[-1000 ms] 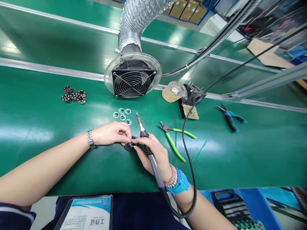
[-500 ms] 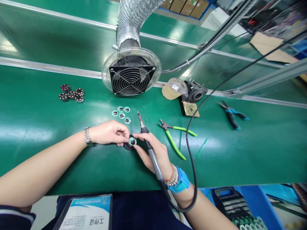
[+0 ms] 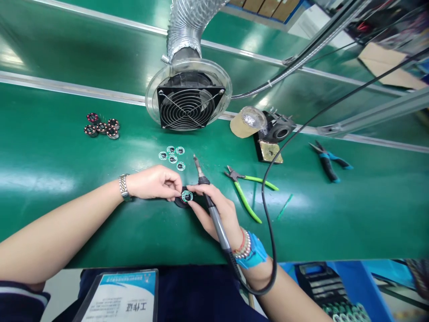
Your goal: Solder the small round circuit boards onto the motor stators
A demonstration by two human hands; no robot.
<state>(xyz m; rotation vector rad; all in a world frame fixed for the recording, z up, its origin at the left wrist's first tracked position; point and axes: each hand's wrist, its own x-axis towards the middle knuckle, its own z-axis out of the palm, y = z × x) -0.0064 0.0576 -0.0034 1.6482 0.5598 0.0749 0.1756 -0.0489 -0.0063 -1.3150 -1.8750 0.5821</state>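
Note:
Between my two hands is a small round circuit board [image 3: 187,196], green with a dark centre, over a black round base [image 3: 181,202]. My left hand [image 3: 161,182] pinches the board's left edge with thumb and forefinger. Thumb and forefinger of my right hand [image 3: 217,208] touch the board's right side. Across that same hand lies a soldering iron [image 3: 217,223], its tip pointing up and away from the board. Several more round circuit boards [image 3: 172,159] lie just beyond my hands. Whatever sits under the held board is mostly hidden.
A fume extractor fan [image 3: 187,109] stands behind the boards. Several copper-wound coils [image 3: 101,128] sit at left. Green-handled cutters [image 3: 246,197], a soldering iron stand [image 3: 270,152], a tan cup [image 3: 243,127] and blue pliers [image 3: 326,163] are at right. The iron's black cable [image 3: 266,210] loops over my right forearm.
The whole view has shifted slightly, with things on the bench sitting a little further right and higher. Both hands keep nearly the same hold around the circuit board.

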